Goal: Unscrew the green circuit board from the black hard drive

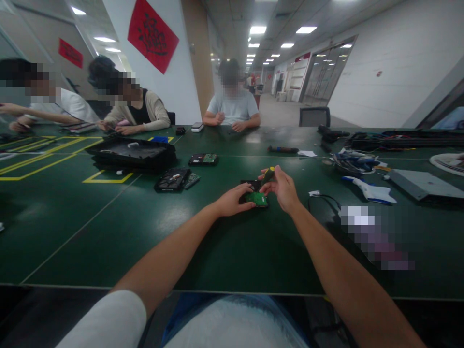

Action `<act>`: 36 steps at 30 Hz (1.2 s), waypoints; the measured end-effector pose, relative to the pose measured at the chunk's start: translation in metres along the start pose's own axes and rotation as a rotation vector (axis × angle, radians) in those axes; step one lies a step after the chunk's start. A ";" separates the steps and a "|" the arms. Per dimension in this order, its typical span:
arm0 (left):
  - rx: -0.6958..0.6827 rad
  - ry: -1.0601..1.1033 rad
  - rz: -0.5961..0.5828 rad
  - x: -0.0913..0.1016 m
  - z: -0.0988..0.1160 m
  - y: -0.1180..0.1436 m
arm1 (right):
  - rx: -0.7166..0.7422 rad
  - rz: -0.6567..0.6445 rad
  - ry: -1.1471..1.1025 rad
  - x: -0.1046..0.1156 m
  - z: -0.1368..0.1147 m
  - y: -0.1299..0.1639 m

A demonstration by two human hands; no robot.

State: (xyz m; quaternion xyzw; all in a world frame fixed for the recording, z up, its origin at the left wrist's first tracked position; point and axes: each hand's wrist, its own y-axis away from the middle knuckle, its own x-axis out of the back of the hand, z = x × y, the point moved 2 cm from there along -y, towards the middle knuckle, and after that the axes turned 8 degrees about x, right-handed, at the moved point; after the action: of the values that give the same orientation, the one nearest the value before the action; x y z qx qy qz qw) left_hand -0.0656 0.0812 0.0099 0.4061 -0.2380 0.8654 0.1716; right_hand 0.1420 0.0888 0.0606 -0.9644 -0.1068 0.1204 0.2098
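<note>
A hard drive with a green circuit board (256,198) facing up lies on the dark green table in front of me. My left hand (234,200) grips its left side, thumb at the near edge and fingers over the far part. In my right hand (284,189) is a screwdriver with a green and yellow handle (268,175), held tilted over the drive. The screwdriver's tip is too small and covered to make out. Beyond my left hand, a second hard drive (173,180) rests beside a loose circuit board (192,180), and another hard drive (203,159) lies farther back.
A black tray (132,152) stands at the back left. On the right are a power screwdriver (282,149), gloves (369,189), a grey metal box (427,184) and bundled cables (353,162). Several people sit across the table, one directly opposite (232,108).
</note>
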 end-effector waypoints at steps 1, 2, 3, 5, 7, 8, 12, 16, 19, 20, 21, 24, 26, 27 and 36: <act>-0.002 -0.001 0.002 0.000 0.000 0.000 | -0.002 -0.001 -0.003 0.000 0.000 0.000; -0.004 -0.001 0.005 0.000 -0.001 0.000 | 0.001 0.000 0.000 0.000 0.000 0.000; -0.006 0.000 0.008 -0.001 -0.001 0.000 | 0.005 0.003 0.009 0.000 0.001 -0.001; -0.004 0.002 0.013 -0.002 -0.002 -0.001 | 0.012 0.013 0.033 0.000 0.001 -0.001; -0.005 0.007 0.014 -0.002 -0.003 -0.001 | 0.010 0.023 0.051 0.000 0.001 -0.001; -0.007 0.009 0.014 -0.003 -0.003 -0.001 | 0.009 0.024 0.056 0.000 0.001 -0.002; -0.012 0.009 0.011 -0.002 -0.001 -0.001 | 0.016 0.023 0.039 0.000 0.000 -0.001; -0.008 0.007 0.009 -0.002 0.000 -0.001 | 0.003 0.018 -0.002 -0.001 -0.001 0.000; -0.002 0.004 0.006 -0.002 -0.001 -0.001 | 0.001 0.014 -0.011 -0.001 -0.001 0.000; -0.001 0.002 0.005 -0.002 -0.001 -0.001 | 0.003 0.015 -0.007 -0.001 0.000 0.000; 0.000 -0.001 0.004 -0.003 -0.002 -0.001 | 0.009 0.017 0.001 -0.001 0.000 0.000; 0.008 0.000 0.006 -0.003 -0.002 -0.001 | 0.024 0.009 0.032 0.000 -0.001 -0.001; 0.010 0.003 0.005 -0.002 -0.002 -0.001 | 0.032 0.005 0.046 0.000 -0.001 -0.001; 0.010 0.003 0.002 -0.002 -0.002 -0.001 | 0.033 0.007 0.048 0.000 -0.001 -0.001; -0.004 0.012 0.012 0.000 0.002 -0.001 | -0.043 0.035 -0.090 -0.001 -0.003 0.001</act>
State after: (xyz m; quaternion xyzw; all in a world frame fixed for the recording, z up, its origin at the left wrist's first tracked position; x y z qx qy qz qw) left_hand -0.0642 0.0809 0.0110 0.3992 -0.2409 0.8684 0.1688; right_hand 0.1415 0.0870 0.0631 -0.9639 -0.1021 0.1652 0.1820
